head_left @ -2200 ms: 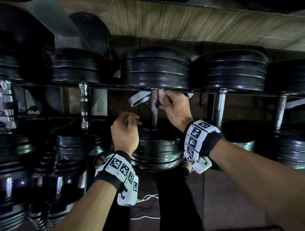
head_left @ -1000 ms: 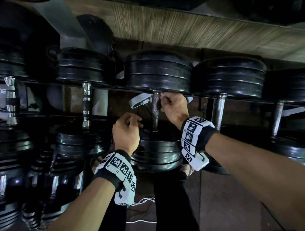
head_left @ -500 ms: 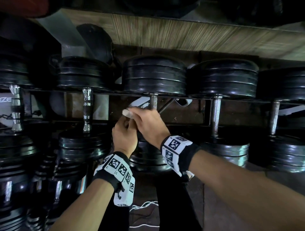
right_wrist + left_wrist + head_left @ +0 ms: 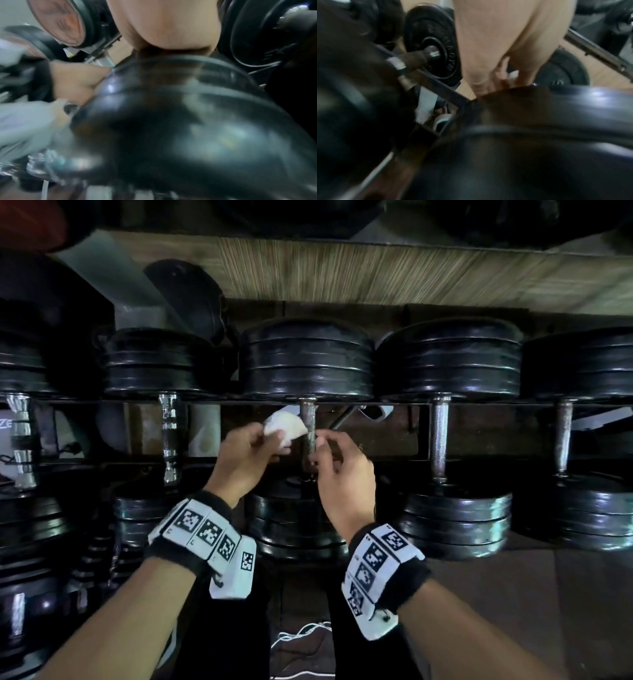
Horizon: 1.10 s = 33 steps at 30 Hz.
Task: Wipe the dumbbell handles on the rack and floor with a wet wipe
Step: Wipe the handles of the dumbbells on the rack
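A row of black dumbbells lies across a dark rack. The centre dumbbell's metal handle (image 4: pixel 311 422) runs between its two stacks of plates. My left hand (image 4: pixel 274 440) pinches a crumpled white wet wipe (image 4: pixel 284 426) just left of that handle; a bit of the wipe (image 4: pixel 513 75) shows past the fingers in the left wrist view. My right hand (image 4: pixel 325 446) hovers just right of the handle with fingers loosely curled and nothing seen in them. The right wrist view is blurred, mostly filled by a black plate (image 4: pixel 171 128).
Neighbouring dumbbell handles stand to the left (image 4: pixel 169 436) and right (image 4: pixel 439 436), and another (image 4: pixel 562 436) farther right. The rack's front bar (image 4: pixel 394 404) crosses behind the handles. A white cord (image 4: pixel 301 635) lies on the floor below, between my forearms.
The wipe has passed from my right hand to my left. My right hand came off the top of the centre handle and dropped lower beside it; my left hand rose.
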Tool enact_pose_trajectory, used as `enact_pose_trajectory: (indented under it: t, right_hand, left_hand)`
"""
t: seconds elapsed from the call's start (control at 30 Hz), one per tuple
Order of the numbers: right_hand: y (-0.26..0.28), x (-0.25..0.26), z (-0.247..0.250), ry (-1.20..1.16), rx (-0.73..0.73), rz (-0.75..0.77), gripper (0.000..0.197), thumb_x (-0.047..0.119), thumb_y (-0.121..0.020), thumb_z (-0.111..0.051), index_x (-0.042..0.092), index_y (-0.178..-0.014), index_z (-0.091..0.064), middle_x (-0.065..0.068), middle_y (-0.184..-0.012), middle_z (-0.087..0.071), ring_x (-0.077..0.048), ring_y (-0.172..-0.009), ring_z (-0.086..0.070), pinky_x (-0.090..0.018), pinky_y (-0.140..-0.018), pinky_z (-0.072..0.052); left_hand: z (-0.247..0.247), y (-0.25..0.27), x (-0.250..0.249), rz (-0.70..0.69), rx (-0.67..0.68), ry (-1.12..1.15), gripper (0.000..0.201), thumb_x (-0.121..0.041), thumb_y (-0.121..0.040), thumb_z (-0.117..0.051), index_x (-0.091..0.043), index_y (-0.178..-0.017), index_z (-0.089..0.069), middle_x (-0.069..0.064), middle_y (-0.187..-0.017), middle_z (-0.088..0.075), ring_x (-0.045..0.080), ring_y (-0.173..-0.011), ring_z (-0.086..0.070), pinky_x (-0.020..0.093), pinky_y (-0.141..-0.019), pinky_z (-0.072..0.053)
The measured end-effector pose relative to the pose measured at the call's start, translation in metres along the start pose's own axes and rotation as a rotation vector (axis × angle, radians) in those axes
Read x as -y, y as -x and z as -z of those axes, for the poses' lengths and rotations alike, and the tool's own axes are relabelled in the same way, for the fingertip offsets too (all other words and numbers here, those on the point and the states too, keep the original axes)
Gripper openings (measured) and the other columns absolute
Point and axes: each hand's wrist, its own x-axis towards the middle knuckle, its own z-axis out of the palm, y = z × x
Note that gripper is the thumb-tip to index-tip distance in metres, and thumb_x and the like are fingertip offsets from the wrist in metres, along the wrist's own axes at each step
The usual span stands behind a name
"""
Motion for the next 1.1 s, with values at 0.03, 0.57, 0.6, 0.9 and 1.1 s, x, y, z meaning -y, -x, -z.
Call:
enact_pose_trajectory:
  t: [0.03, 0.57, 0.6, 0.9, 1.1]
  right_hand:
    - [0.002, 0.001, -0.001, 0.043, -0.021, -0.011, 0.022, 0.039, -0.104, -0.048, 0.031, -0.115, -0.065, 0.007, -0.062, -0.066, -0.017, -0.059, -0.064, -0.039, -0.063, -0.056]
    - [0.004, 0.008, -0.005, 0.187, -0.046, 0.039, 0.044, 0.051, -0.094, -0.026, 0.026, -0.096, -0.063, -0.001, -0.067, -0.066, -0.031, -0.061, -0.062, -0.046, -0.061, -0.054]
    - [0.004, 0.008, -0.006, 0.185, -0.049, 0.033, 0.045, 0.052, -0.093, -0.025, 0.026, -0.095, -0.062, 0.0, -0.064, -0.064, -0.031, -0.06, -0.062, -0.047, -0.061, -0.054]
    - [0.004, 0.012, -0.003, 0.186, -0.033, 0.019, 0.029, 0.042, -0.098, -0.039, 0.025, -0.094, -0.063, 0.0, -0.061, -0.062, -0.029, -0.058, -0.061, -0.046, -0.061, -0.054]
    - [0.004, 0.013, -0.002, 0.167, -0.017, -0.004, 0.029, 0.041, -0.099, -0.041, 0.025, -0.094, -0.064, 0.007, -0.054, -0.055, -0.029, -0.057, -0.06, -0.047, -0.06, -0.054]
  left_hand:
    - [0.0, -0.012, 0.002, 0.005, -0.023, -0.062, 0.015, -0.018, -0.097, -0.062, -0.011, -0.083, -0.063, 0.012, -0.087, -0.076, 0.023, -0.082, -0.075, 0.042, -0.078, -0.058]
    - [-0.01, -0.053, -0.015, -0.246, 0.103, -0.368, 0.02, -0.01, -0.097, -0.055, 0.003, -0.09, -0.068, 0.02, -0.09, -0.07, 0.028, -0.082, -0.071, 0.041, -0.078, -0.061]
    - [-0.011, -0.051, -0.015, -0.272, 0.072, -0.385, 0.02, -0.007, -0.098, -0.053, 0.003, -0.091, -0.069, 0.017, -0.088, -0.072, 0.026, -0.08, -0.072, 0.034, -0.076, -0.061]
    - [-0.02, -0.009, -0.03, -0.403, -0.168, -0.481, 0.019, -0.004, -0.098, -0.057, 0.001, -0.107, -0.073, -0.001, -0.073, -0.062, -0.01, -0.064, -0.054, -0.003, -0.06, -0.035]
    - [-0.022, 0.002, -0.025, -0.576, -0.102, -0.489, 0.028, -0.003, -0.098, -0.058, -0.003, -0.124, -0.067, 0.005, -0.115, -0.07, 0.007, -0.102, -0.063, -0.006, -0.086, -0.037]
